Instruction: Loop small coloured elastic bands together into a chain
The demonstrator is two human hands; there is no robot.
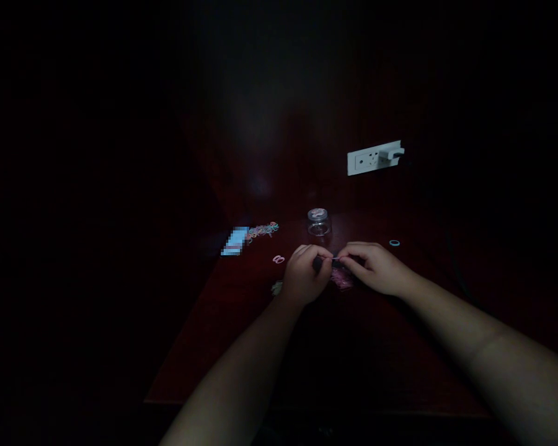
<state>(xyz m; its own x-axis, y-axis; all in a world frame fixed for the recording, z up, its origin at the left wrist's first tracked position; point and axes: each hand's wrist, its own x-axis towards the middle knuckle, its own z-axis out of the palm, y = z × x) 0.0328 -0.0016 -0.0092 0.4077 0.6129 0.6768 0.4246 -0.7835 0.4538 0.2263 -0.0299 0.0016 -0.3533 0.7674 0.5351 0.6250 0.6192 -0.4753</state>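
Between the fingertips of both hands runs a thin pale pink band (335,258), held in a pinch at each end. My left hand (305,272) is closed, thumb against forefinger. Opposite it, my right hand (371,263) pinches the other end. Just below the fingers lies a small heap of pink bands (343,279). Two pink rings (278,259) rest on the table left of my left hand, and a pale greenish bundle (276,287) is partly hidden behind that wrist. A blue ring (394,243) lies beyond my right hand.
A clear lidded jar (318,223) stands behind my hands on the dark red table (223,347). At the back left are a pile of multicoloured bands (263,231) and a bright blurred rectangle (235,241). A wall socket (374,158) holds a plug. The surroundings are very dark.
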